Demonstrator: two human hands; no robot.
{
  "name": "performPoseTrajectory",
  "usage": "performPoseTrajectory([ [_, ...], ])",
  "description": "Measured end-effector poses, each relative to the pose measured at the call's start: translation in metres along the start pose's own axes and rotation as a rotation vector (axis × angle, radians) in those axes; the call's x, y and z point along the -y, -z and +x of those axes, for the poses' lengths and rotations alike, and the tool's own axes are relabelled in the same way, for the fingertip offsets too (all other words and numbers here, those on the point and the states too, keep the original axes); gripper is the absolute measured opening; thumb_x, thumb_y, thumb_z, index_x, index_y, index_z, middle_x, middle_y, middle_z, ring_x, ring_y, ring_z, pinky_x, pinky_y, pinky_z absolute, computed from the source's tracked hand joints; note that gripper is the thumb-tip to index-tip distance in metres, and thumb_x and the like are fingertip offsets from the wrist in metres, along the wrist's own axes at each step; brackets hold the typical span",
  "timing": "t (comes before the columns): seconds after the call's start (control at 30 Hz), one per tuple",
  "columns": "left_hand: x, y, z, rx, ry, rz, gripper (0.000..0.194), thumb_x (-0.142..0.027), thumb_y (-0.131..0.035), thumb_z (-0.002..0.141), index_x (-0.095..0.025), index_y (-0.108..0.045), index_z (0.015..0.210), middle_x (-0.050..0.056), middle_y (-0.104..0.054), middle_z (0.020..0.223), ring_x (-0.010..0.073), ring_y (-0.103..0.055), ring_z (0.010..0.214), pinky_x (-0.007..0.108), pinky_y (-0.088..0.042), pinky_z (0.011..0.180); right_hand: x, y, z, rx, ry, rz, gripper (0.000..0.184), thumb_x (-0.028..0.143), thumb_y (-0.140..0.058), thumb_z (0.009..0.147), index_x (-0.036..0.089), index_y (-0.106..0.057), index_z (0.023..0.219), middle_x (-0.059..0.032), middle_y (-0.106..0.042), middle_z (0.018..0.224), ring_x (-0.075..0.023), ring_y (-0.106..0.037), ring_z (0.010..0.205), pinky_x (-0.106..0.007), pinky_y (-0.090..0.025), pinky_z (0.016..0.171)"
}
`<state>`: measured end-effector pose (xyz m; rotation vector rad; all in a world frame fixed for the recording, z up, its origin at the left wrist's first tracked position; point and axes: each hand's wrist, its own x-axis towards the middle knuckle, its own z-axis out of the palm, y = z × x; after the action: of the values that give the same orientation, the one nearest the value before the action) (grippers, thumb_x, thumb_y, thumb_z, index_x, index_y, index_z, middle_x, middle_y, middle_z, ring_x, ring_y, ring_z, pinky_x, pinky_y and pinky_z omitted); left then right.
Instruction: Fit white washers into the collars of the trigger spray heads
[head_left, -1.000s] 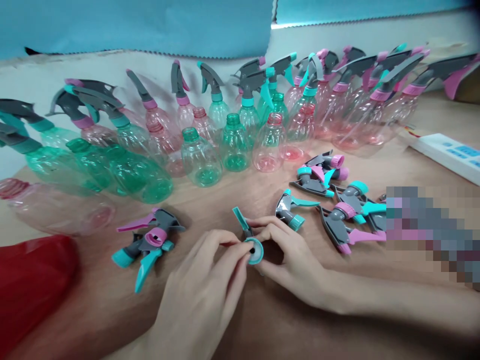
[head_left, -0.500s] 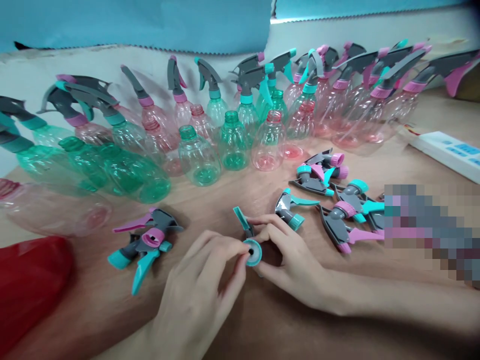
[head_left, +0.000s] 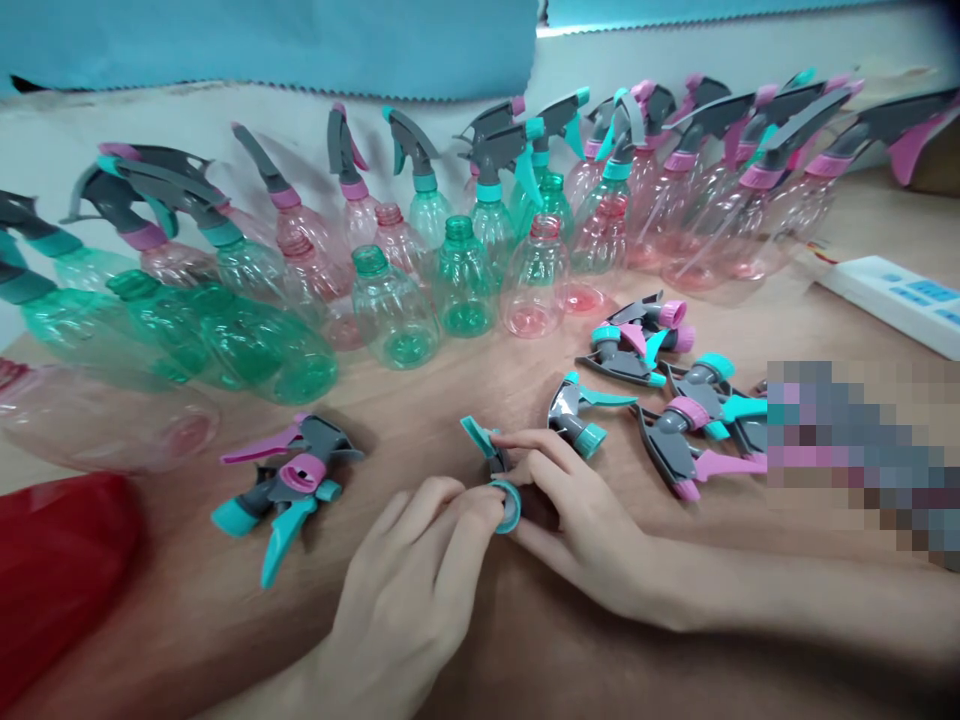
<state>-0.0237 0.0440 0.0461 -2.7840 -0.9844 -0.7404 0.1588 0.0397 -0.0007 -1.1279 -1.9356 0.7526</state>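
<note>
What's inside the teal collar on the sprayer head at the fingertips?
A pale inner surface shows in the part of the teal collar left uncovered. The left hand has its fingers over the rest, so whatever lies beneath them can't be seen.

Bottles with spray tops [head_left: 431,205] line the back of the table [head_left: 570,660], before the wall [head_left: 292,120]. Open bottles [head_left: 463,280] stand in front of them. Far left, one bottle lies on its side [head_left: 112,420], behind a bag or cloth [head_left: 60,570]. Loose spray heads lie left [head_left: 289,485] and right [head_left: 679,430] of centre; behind the right group, farther right, is a power strip [head_left: 900,300].
</note>
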Motion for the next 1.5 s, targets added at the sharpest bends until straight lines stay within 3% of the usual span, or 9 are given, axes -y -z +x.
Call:
performPoseTrajectory([
  [0.3, 0.001, -0.004, 0.001, 0.023, -0.061, 0.002, 0.023, -0.005, -0.036, 0.096, -0.011, -0.058, 0.097, 0.008, -0.067, 0.09, 0.0209, -0.057, 0.078, 0.033, -0.046, 0.065, 0.0, 0.0, -0.002, -0.002, -0.015, 0.0, 0.018, 0.009, -0.058, 0.082, 0.019, -0.05, 0.094, -0.0124, -0.049, 0.126, -0.0221, -0.051, 0.118, -0.039, -0.048, 0.095],
  [0.47, 0.009, 0.005, 0.008, -0.013, 0.093, -0.264, 0.008, -0.013, -0.051, 0.093, -0.016, -0.056, 0.098, 0.003, -0.062, 0.096, 0.0164, -0.058, 0.089, 0.029, -0.047, 0.078, -0.001, 0.002, 0.002, -0.014, -0.07, 0.138, 0.017, 0.013, -0.062, 0.082, 0.02, -0.054, 0.095, -0.0093, -0.053, 0.121, -0.0226, -0.051, 0.119, -0.04, -0.047, 0.096],
  [0.63, 0.024, 0.0, 0.01, 0.145, 0.18, -0.308, 0.061, -0.044, -0.069, 0.081, -0.017, -0.045, 0.13, 0.011, -0.048, 0.127, 0.0244, -0.05, 0.117, 0.037, -0.044, 0.098, -0.003, 0.006, 0.012, -0.001, -0.199, 0.413, 0.023, 0.017, -0.063, 0.084, 0.024, -0.06, 0.106, -0.0056, -0.056, 0.118, -0.0181, -0.058, 0.106, -0.034, -0.052, 0.087],
  [0.83, 0.041, -0.011, 0.008, 0.084, -0.047, -0.053, 0.047, -0.043, -0.062, 0.087, -0.019, -0.051, 0.125, 0.016, -0.045, 0.137, 0.0302, -0.041, 0.13, 0.054, -0.03, 0.108, -0.005, 0.008, 0.013, 0.152, -0.15, 0.535, 0.022, 0.022, -0.062, 0.088, 0.022, -0.062, 0.109, -0.0039, -0.061, 0.112, -0.0148, -0.06, 0.102, -0.029, -0.051, 0.088],
  [0.97, 0.057, 0.002, 0.013, 0.201, -0.113, -0.04, 0.042, -0.049, -0.06, 0.086, -0.023, -0.055, 0.119, 0.011, -0.051, 0.134, 0.0282, -0.048, 0.125, 0.06, -0.019, 0.112, -0.006, 0.013, 0.015, 0.255, -0.097, 0.494, 0.025, 0.02, -0.061, 0.088, 0.023, -0.064, 0.113, -0.004, -0.064, 0.111, -0.0143, -0.061, 0.101, -0.028, -0.05, 0.088],
  [1.03, 0.067, 0.009, 0.014, 0.243, -0.05, -0.128, 0.042, -0.047, -0.064, 0.084, -0.025, -0.057, 0.119, 0.011, -0.048, 0.137, 0.0293, -0.046, 0.126, 0.056, -0.03, 0.108, -0.006, 0.016, 0.017, 0.298, -0.052, 0.463, 0.028, 0.021, -0.061, 0.089, 0.024, -0.063, 0.117, -0.0055, -0.063, 0.116, -0.0154, -0.062, 0.103, -0.031, -0.05, 0.09],
  [1.17, 0.079, 0.006, 0.013, 0.421, 0.289, -0.564, 0.063, -0.045, -0.075, 0.073, -0.028, -0.05, 0.129, 0.007, -0.053, 0.136, 0.0277, -0.053, 0.121, 0.042, -0.048, 0.097, -0.009, 0.018, 0.019, 0.363, 0.014, 0.435, 0.029, 0.021, -0.06, 0.089, 0.024, -0.064, 0.118, -0.0067, -0.062, 0.119, -0.0168, -0.062, 0.104, -0.033, -0.048, 0.092],
  [1.27, 0.075, -0.003, 0.013, 0.55, 0.391, -0.87, 0.047, -0.038, -0.076, 0.074, -0.027, -0.06, 0.117, 0.002, -0.066, 0.119, 0.023, -0.064, 0.106, 0.033, -0.054, 0.088, -0.01, 0.017, 0.02, 0.378, -0.011, 0.492, 0.028, 0.021, -0.061, 0.089, 0.022, -0.064, 0.116, -0.0069, -0.063, 0.118, -0.017, -0.062, 0.105, -0.032, -0.05, 0.089],
  [1.5, 0.059, -0.011, 0.01, 0.391, 0.439, -0.851, 0.011, -0.028, -0.068, 0.083, -0.023, -0.07, 0.092, 0.001, -0.071, 0.097, 0.0186, -0.069, 0.087, 0.03, -0.056, 0.078, -0.004, 0.015, 0.015, 0.327, -0.296, 0.81, 0.031, 0.02, -0.066, 0.082, 0.021, -0.059, 0.113, -0.0029, -0.064, 0.108, -0.016, -0.06, 0.103, -0.035, -0.05, 0.092],
])
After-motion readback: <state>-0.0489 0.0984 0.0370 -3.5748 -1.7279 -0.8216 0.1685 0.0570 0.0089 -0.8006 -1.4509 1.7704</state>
